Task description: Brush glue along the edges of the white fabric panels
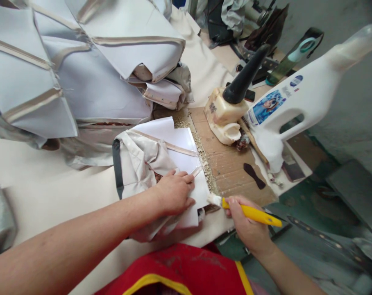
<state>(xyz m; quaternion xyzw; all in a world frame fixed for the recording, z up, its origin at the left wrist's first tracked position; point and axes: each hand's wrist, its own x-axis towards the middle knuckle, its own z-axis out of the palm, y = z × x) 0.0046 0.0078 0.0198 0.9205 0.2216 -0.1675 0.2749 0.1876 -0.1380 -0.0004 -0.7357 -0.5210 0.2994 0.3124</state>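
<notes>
My left hand (pixel 175 192) lies palm down, fingers stretched out, on a white stiff panel (pixel 182 159) with a beige strip along it. Crumpled light grey fabric (pixel 143 153) with a dark edge is bunched around the panel. In my right hand (pixel 247 225) is a paintbrush (pixel 250 214) with a yellow handle. Its whitish bristles touch or nearly touch the panel's right edge, close to a glue-crusted strip of cardboard (pixel 206 164). I cannot tell whether the bristles press on the panel.
Stacked white-lined fabric pieces (pixel 103 82) fill the back left. On the cardboard (pixel 223 164) stand a cream cut-down container (pixel 224 110) with a black cone and a dark small piece (pixel 254 176). A large white jug (pixel 309 94) and a green bottle (pixel 289 61) stand at right.
</notes>
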